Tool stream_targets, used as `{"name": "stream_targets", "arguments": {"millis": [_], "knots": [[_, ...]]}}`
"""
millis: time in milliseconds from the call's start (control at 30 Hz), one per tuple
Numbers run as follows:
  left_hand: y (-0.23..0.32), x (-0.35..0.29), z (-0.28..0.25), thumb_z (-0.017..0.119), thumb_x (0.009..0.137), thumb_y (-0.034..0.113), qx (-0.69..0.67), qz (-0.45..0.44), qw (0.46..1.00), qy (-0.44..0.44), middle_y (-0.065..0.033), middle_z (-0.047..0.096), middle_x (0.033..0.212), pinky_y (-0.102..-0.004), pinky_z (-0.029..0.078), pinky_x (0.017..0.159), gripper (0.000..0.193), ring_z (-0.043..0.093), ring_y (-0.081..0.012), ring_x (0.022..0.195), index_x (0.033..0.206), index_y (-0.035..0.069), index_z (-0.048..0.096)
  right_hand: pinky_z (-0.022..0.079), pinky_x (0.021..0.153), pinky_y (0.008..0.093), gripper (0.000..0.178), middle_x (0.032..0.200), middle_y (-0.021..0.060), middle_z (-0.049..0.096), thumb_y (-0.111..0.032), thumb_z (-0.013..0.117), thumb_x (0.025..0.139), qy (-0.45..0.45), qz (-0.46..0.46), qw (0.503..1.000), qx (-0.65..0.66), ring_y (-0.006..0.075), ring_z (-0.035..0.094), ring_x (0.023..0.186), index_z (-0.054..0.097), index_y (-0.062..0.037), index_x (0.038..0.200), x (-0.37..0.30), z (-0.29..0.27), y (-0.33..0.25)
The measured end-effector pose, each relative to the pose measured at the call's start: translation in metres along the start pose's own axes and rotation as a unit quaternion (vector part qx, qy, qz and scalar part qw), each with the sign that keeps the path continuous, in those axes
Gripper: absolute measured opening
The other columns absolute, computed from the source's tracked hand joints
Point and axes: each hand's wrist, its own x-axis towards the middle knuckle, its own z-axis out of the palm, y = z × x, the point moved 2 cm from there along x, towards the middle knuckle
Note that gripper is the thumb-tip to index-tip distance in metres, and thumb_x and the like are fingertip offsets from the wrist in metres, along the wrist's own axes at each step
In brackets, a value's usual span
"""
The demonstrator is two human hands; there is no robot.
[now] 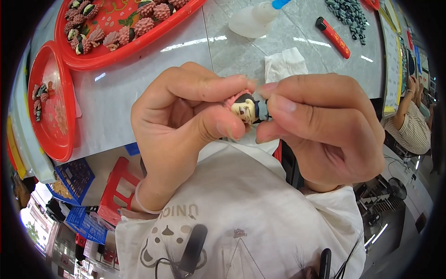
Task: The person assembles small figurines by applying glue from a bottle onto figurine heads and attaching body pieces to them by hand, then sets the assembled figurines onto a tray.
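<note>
Between thumb and fingers, my left hand (181, 116) pinches a small figurine head (242, 109) with pink and black hair and a pale face, turned sideways. My right hand (325, 125) grips a small grey figurine body (262, 110) at the head's neck end. The two pieces meet or nearly meet; the fingertips hide the exact joint. Both hands are above the front edge of the grey table (121, 111). Beyond them lies a folded white tissue (284, 65).
A large red tray (134, 52) holds several pink-haired heads; a smaller red tray (67, 116) holds small figurines. A translucent bottle (251, 21) with a blue tip, a red stick-shaped item (333, 38) with a black end and a grey parts pile (349, 16) lie farther back. A red stool (116, 190) stands lower left.
</note>
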Motion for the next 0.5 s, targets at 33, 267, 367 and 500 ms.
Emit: {"name": "stream_targets", "arguments": {"millis": [33, 267, 367, 500], "knots": [[0.0, 0.0, 0.0, 0.07, 0.064, 0.03, -0.009, -0.011, 1.0, 0.007, -0.0049, 0.049, 0.077, -0.0202, 0.039, 0.065, 0.04, 0.045, -0.0097, 0.069, 0.083, -0.001, 0.052, 0.049, 0.048, 0.021, 0.027, 0.077, 0.0176, 0.056, 0.006, 0.069, 0.058, 0.0, -0.001, 1.0, 0.001, 0.0201, 0.059, 0.063, 0.054, 0.0022, 0.08, 0.0, 0.0, 0.001], [0.0, -0.001, -0.001, 0.07, 0.065, 0.03, -0.027, -0.053, 0.998, 0.028, -0.0043, 0.049, 0.076, -0.0207, 0.041, 0.065, 0.04, 0.048, -0.0107, 0.071, 0.084, -0.001, 0.052, 0.05, 0.05, 0.0212, 0.028, 0.078, 0.0187, 0.055, 0.007, 0.068, 0.058, -0.02, 0.0, 1.0, 0.018, 0.0206, 0.059, 0.065, 0.055, 0.0021, 0.082, -0.001, 0.002, 0.004], [0.003, 0.002, -0.001, 0.069, 0.066, 0.032, -0.013, -0.056, 0.998, 0.011, -0.004, 0.048, 0.074, -0.0202, 0.042, 0.065, 0.042, 0.05, -0.0107, 0.07, 0.085, -0.001, 0.051, 0.047, 0.051, 0.0207, 0.028, 0.079, 0.018, 0.054, 0.003, 0.069, 0.059, -0.021, -0.017, 0.999, 0.039, 0.0192, 0.058, 0.063, 0.055, 0.0021, 0.082, 0.0, 0.001, 0.009], [0.005, 0.004, 0.0, 0.067, 0.066, 0.036, -0.003, -0.056, 0.998, -0.005, -0.0045, 0.05, 0.075, -0.0197, 0.043, 0.06, 0.049, 0.052, -0.0111, 0.069, 0.09, -0.002, 0.049, 0.04, 0.052, 0.0212, 0.034, 0.081, 0.0151, 0.052, -0.017, 0.074, 0.058, -0.068, 0.014, 0.989, 0.132, 0.0152, 0.051, 0.063, 0.056, 0.0012, 0.08, 0.002, -0.009, 0.021]]}}
